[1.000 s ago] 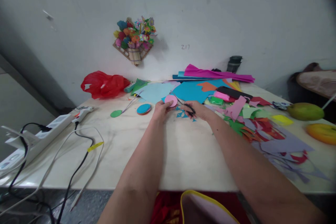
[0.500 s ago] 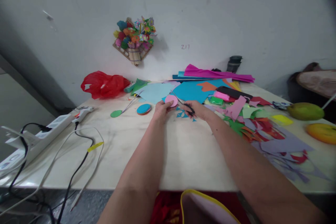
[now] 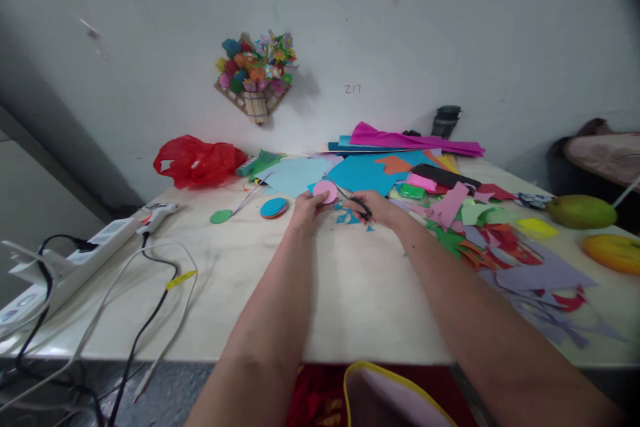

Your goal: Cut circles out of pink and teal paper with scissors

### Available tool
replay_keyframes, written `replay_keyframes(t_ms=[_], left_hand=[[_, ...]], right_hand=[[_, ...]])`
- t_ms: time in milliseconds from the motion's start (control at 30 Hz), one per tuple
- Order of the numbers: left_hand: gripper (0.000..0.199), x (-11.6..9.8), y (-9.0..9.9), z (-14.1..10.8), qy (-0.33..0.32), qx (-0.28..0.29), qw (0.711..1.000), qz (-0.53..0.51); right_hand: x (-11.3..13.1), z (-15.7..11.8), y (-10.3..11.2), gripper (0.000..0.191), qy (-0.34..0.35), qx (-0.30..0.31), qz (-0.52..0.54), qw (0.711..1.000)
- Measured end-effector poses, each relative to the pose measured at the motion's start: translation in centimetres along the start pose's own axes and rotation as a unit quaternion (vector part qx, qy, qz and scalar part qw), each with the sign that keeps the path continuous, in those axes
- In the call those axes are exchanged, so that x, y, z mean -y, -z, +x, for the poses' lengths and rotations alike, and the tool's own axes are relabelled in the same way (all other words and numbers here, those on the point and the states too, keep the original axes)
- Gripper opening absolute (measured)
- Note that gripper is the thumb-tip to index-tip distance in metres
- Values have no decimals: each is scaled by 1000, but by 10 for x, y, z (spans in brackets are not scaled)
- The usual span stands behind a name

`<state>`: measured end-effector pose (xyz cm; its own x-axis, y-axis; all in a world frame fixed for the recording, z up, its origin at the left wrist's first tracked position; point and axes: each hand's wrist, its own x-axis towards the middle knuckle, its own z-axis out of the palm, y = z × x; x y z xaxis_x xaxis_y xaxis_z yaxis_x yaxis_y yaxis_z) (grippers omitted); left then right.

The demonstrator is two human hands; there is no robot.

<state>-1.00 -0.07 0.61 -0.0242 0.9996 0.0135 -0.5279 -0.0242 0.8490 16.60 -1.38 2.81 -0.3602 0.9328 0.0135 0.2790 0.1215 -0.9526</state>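
My left hand (image 3: pixel 307 208) is closed on a pink paper circle (image 3: pixel 325 191), thumb on top, with blue paper showing at its edge. My right hand (image 3: pixel 377 207) grips a pair of scissors (image 3: pixel 360 205) by the dark handles, and the blades point up and left beside the circle. Small blue paper scraps (image 3: pixel 347 217) lie on the table under the scissors. To the left of my left hand is a small stack of paper circles (image 3: pixel 274 207), blue on top and orange below. Farther left lies a green paper circle (image 3: pixel 221 216) with a thin stem-like strip.
Coloured paper scraps (image 3: pixel 500 247) cover the table's right side, near a green mango (image 3: pixel 583 211) and an orange-yellow fruit (image 3: pixel 613 253). Paper sheets (image 3: pixel 370 175) lie at the back. A red plastic bag (image 3: pixel 200 161) sits back left; a power strip (image 3: pixel 75 270) with cables runs along the left.
Almost nothing differs. Both hands keep their hold on the pink circle and the scissors; the view has shifted very slightly.
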Motion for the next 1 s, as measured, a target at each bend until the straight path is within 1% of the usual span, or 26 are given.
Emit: replay_keyframes(t_ms=[167, 267, 433, 567, 700, 1000], left_hand=[[14, 0, 0, 0, 2, 2, 1000, -2], [15, 0, 1, 0, 3, 2, 1000, -7], [18, 1, 3, 2, 2, 2, 1000, -1], [13, 2, 3, 3, -5, 2, 1000, -2], [8, 2, 4, 3, -8, 6, 1000, -2], [10, 1, 3, 3, -4, 9, 1000, -2]], right_hand=[[-1, 1, 1, 27, -2, 4, 18, 1000], [-2, 3, 2, 25, -3, 7, 31, 1000], [-10, 8, 4, 26, 6, 11, 31, 999], [-15, 11, 5, 26, 8, 11, 33, 999], [-14, 11, 4, 26, 4, 11, 37, 999], [-9, 7, 1, 27, 3, 5, 33, 999]])
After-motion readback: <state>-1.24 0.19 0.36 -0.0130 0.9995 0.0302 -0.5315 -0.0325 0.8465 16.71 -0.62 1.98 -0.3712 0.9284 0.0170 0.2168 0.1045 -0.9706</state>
